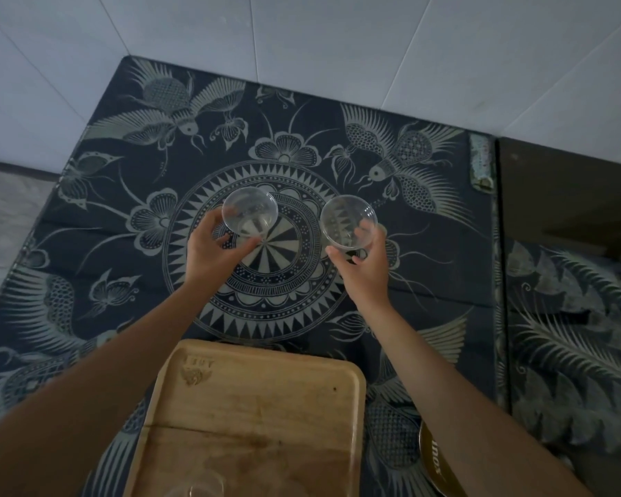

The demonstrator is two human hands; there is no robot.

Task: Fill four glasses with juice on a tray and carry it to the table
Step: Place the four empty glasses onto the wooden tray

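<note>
My left hand grips a clear empty glass over the round centre motif of the dark patterned cloth. My right hand grips a second clear empty glass a little to the right of the first. Both glasses are seen from above, mouths up. A wooden tray lies close to me, below both hands. At the bottom edge of the view, the rim of a third glass shows on the tray.
The dark cloth with bird and flower print covers the table, which sits in a corner of white tiled walls. A round metal object with gold lettering lies right of the tray. A darker surface adjoins on the right.
</note>
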